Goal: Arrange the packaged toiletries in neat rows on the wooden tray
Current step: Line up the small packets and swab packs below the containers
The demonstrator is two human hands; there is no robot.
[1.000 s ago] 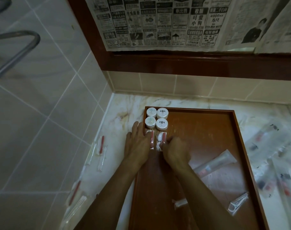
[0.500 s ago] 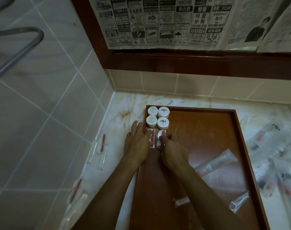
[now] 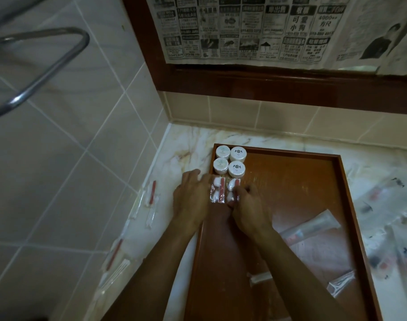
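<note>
A wooden tray (image 3: 313,181) lies on the marble counter. Several round white wrapped soaps (image 3: 230,161) stand in two rows in its far left corner. Just below them two clear packets with white pads and a red stick lie side by side: the left packet (image 3: 217,190) and the right packet (image 3: 233,186). My left hand (image 3: 192,200) rests flat over the tray's left rim, fingers spread, beside the left packet. My right hand (image 3: 247,206) pinches the right packet's near end with its fingertips.
On the tray lie a wrapped tube (image 3: 311,227), a small wrapped kit (image 3: 340,282) and a white packet (image 3: 260,278). More clear packets (image 3: 390,218) are strewn on the counter at the right. Cotton swab packets (image 3: 151,200) lie along the tiled wall at the left.
My left hand has slid left off the left packet, which now shows whole. My right hand stays on the right packet, shifted slightly.
</note>
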